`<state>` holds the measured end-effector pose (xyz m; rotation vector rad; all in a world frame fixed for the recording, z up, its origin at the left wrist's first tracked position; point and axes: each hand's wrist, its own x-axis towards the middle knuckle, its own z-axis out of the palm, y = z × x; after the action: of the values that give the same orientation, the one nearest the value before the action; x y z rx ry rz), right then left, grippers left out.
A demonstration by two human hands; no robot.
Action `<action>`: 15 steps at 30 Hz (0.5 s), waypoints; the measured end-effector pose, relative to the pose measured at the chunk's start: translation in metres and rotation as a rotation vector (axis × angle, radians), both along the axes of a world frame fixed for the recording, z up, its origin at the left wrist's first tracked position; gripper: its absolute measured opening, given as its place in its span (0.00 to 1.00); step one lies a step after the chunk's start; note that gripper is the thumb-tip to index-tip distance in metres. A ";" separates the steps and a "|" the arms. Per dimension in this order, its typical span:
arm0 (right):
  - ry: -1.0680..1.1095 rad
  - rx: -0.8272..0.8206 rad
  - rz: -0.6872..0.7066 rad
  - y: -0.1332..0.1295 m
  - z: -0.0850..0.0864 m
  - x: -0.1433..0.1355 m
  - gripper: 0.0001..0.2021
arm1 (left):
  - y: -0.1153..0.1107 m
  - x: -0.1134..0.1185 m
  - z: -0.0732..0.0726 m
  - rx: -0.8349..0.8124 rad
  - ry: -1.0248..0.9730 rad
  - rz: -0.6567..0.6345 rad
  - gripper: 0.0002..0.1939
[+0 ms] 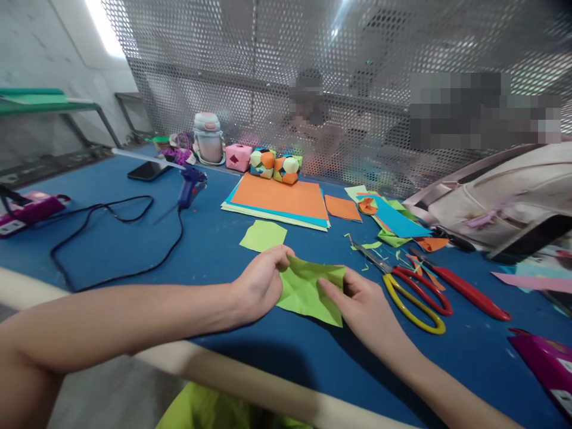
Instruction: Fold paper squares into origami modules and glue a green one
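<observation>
1. Creased green sheet (310, 292) was in both hands, on the near side of the paper stack (279, 196) on the worktop (111, 250).
2. L hand (259, 283): fingers pinched tight on sheet's far L corner.
3. R hand (369, 298): fingers closed on its R edge, thumb on top.
4. Lighter green square (263, 236) lay just nearside of stack.
5. Glue gun (192, 186) L of stack; scissors (393, 280) R.
</observation>
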<state>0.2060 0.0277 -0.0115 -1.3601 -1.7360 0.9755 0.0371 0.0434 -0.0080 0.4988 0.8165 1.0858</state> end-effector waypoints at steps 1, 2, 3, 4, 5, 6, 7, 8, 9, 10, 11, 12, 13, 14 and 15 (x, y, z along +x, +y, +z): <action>0.011 -0.023 0.002 0.001 -0.001 0.001 0.12 | 0.000 0.000 0.001 -0.004 -0.018 -0.011 0.05; 0.028 -0.048 0.001 0.002 -0.002 0.002 0.12 | 0.001 -0.001 0.002 -0.006 -0.032 -0.018 0.05; 0.051 -0.069 -0.002 0.002 -0.003 0.002 0.12 | 0.001 -0.001 0.003 -0.007 -0.038 -0.018 0.05; 0.076 -0.084 -0.005 0.003 -0.003 0.002 0.13 | 0.001 -0.001 0.004 -0.009 -0.038 -0.013 0.05; 0.098 -0.096 -0.006 0.003 -0.003 0.001 0.13 | 0.001 -0.001 0.005 -0.014 -0.032 -0.005 0.05; 0.110 -0.107 -0.006 0.003 -0.003 0.001 0.13 | 0.001 -0.001 0.006 -0.022 -0.022 -0.002 0.05; 0.112 -0.117 -0.009 0.002 -0.002 0.000 0.14 | 0.001 -0.001 0.006 -0.029 -0.012 -0.004 0.05; 0.102 -0.125 -0.013 0.002 -0.001 -0.001 0.15 | 0.000 -0.001 0.007 -0.031 -0.005 -0.007 0.05; 0.081 -0.133 -0.019 0.001 0.000 -0.002 0.15 | 0.000 -0.001 0.007 -0.031 0.001 -0.008 0.05; 0.056 -0.139 -0.025 0.001 0.001 -0.002 0.15 | 0.000 -0.001 0.007 -0.030 0.004 -0.007 0.05; 0.035 -0.142 -0.029 0.001 0.002 -0.002 0.15 | 0.000 -0.001 0.007 -0.029 0.003 -0.003 0.05; 0.020 -0.142 -0.027 0.000 0.003 -0.002 0.14 | 0.000 -0.001 0.007 -0.030 -0.004 0.001 0.05; 0.011 -0.136 -0.027 0.000 0.004 -0.002 0.14 | 0.000 -0.002 0.007 -0.033 -0.014 0.003 0.05; 0.011 -0.128 -0.030 -0.001 0.004 -0.003 0.14 | 0.000 -0.002 0.006 -0.039 -0.023 0.004 0.05; 0.017 -0.121 -0.037 -0.002 0.005 -0.004 0.14 | 0.000 -0.002 0.006 -0.044 -0.029 0.005 0.05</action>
<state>0.2025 0.0260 -0.0067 -1.4505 -1.6559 1.0830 0.0353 0.0438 -0.0017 0.4436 0.8144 1.0751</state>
